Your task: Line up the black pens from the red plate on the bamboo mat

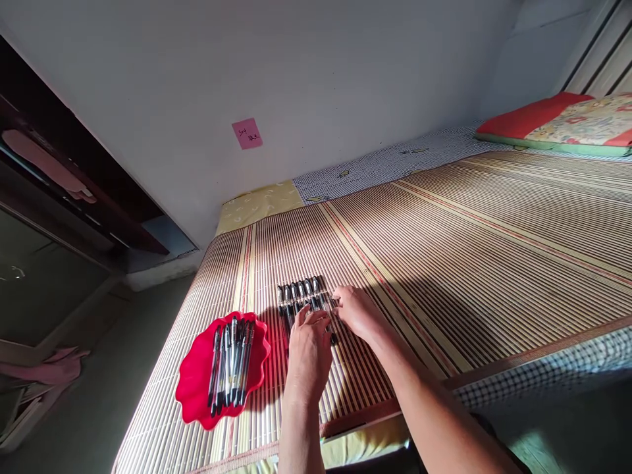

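A row of several black-capped pens (pixel 301 288) lies side by side on the striped mat, caps pointing away from me. My left hand (pixel 310 345) is over the lower part of the row, its bent fingers somewhat apart and hiding several pen barrels. At the row's right end, my right hand (pixel 354 311) has its fingertips closed around the upper part of the end pen, which they partly cover. To the left, a red scalloped plate (pixel 193 372) carries a bunch of similar clear-barrelled pens (pixel 231 362).
The slatted mat (pixel 444 243) covers a bed against a white wall. A pink paper note (pixel 247 133) is stuck to the wall. Colourful folded bedding (pixel 553 122) lies at the far right. The bed's left edge drops to a grey floor (pixel 133 349).
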Action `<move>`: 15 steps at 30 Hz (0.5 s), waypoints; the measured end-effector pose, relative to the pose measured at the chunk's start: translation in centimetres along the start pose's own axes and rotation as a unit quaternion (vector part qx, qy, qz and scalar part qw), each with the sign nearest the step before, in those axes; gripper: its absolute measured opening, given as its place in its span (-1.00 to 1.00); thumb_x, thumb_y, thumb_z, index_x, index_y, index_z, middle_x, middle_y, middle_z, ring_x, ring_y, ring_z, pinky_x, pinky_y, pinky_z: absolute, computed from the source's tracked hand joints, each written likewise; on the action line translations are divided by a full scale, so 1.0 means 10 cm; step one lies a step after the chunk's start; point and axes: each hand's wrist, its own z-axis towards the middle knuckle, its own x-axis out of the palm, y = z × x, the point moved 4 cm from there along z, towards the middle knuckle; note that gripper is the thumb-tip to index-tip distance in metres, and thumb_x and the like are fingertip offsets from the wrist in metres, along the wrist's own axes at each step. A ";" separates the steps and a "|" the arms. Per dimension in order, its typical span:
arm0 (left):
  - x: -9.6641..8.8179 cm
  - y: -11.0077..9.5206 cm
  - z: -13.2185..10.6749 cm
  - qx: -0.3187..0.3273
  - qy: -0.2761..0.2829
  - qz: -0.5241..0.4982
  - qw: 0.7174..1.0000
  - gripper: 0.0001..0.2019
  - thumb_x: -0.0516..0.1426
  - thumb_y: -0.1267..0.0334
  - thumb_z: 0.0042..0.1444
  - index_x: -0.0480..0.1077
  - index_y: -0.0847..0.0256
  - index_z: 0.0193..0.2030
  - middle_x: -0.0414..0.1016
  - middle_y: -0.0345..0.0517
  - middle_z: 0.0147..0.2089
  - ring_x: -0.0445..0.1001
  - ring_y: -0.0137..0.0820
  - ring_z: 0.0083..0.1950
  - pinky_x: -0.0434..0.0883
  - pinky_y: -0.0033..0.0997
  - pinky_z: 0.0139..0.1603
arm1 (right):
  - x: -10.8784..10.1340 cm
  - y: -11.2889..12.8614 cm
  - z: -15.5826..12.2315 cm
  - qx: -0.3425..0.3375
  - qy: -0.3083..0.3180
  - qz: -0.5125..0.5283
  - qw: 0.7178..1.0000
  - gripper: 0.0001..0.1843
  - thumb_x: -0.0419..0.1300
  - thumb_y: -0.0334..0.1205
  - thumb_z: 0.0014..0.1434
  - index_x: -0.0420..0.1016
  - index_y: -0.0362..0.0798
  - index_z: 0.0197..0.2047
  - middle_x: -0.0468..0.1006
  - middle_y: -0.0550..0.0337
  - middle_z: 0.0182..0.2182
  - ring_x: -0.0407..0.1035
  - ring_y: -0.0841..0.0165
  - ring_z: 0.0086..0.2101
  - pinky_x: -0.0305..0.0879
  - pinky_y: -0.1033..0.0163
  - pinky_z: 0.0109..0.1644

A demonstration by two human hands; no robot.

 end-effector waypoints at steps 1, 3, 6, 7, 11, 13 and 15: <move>0.00 -0.01 0.00 0.002 0.000 0.001 1.000 -0.54 0.08 0.64 0.12 0.65 0.12 -0.03 0.63 -0.01 0.13 0.38 -0.03 0.32 0.34 0.13 0.36 | 0.01 0.00 0.02 0.004 -0.001 -0.009 1.000 -0.84 0.34 -0.50 0.05 0.60 -0.07 -0.32 0.64 0.12 -0.40 0.46 0.31 -0.39 0.12 0.28 -0.37; 0.00 -0.02 -0.01 0.003 0.001 0.003 1.000 -0.57 0.11 0.62 0.11 0.64 0.13 -0.04 0.64 0.00 0.11 0.38 -0.02 0.32 0.34 0.13 0.36 | 0.05 -0.01 0.06 0.004 -0.009 -0.014 1.000 -0.83 0.35 -0.50 0.06 0.60 -0.06 -0.30 0.66 0.09 -0.38 0.48 0.29 -0.36 0.14 0.27 -0.34; 0.00 -0.03 -0.01 0.002 0.003 0.003 1.000 -0.64 0.14 0.58 0.12 0.64 0.15 -0.08 0.64 0.02 0.07 0.38 0.01 0.31 0.34 0.13 0.36 | 0.14 -0.04 0.13 -0.004 -0.009 -0.007 1.000 -0.84 0.35 -0.47 0.09 0.61 -0.04 -0.26 0.67 0.10 -0.37 0.51 0.28 -0.34 0.18 0.26 -0.32; -0.01 -0.04 -0.01 0.001 0.003 0.003 1.000 -0.66 0.15 0.58 0.12 0.64 0.15 -0.10 0.64 0.03 0.05 0.38 0.02 0.31 0.34 0.12 0.36 | 0.17 -0.05 0.15 -0.006 -0.008 -0.004 1.000 -0.83 0.35 -0.47 0.10 0.61 -0.04 -0.25 0.67 0.10 -0.37 0.51 0.28 -0.34 0.19 0.27 -0.31; -0.01 -0.08 -0.01 -0.002 0.010 0.003 1.000 -0.67 0.15 0.58 0.12 0.63 0.18 -0.09 0.63 0.05 0.01 0.39 0.01 0.28 0.36 0.10 0.34 | 0.26 -0.07 0.19 -0.016 -0.001 0.008 1.000 -0.83 0.33 -0.50 0.11 0.63 -0.08 -0.24 0.68 0.10 -0.38 0.54 0.28 -0.33 0.25 0.28 -0.27; 0.00 -0.09 -0.01 -0.004 0.014 -0.002 1.000 -0.66 0.15 0.58 0.12 0.62 0.20 -0.07 0.62 0.06 0.02 0.38 0.01 0.29 0.35 0.10 0.35 | 0.27 -0.07 0.20 -0.020 0.002 0.011 1.000 -0.84 0.33 -0.48 0.13 0.64 -0.10 -0.21 0.69 0.07 -0.38 0.56 0.26 -0.32 0.28 0.27 -0.25; 0.01 -0.09 -0.01 -0.004 0.014 -0.005 1.000 -0.66 0.15 0.59 0.12 0.62 0.21 -0.07 0.61 0.07 0.04 0.37 0.00 0.30 0.35 0.10 0.36 | 0.28 -0.07 0.21 -0.024 0.004 0.014 1.000 -0.81 0.34 -0.47 0.14 0.65 -0.11 -0.16 0.71 0.03 -0.32 0.58 0.23 -0.26 0.31 0.26 -0.22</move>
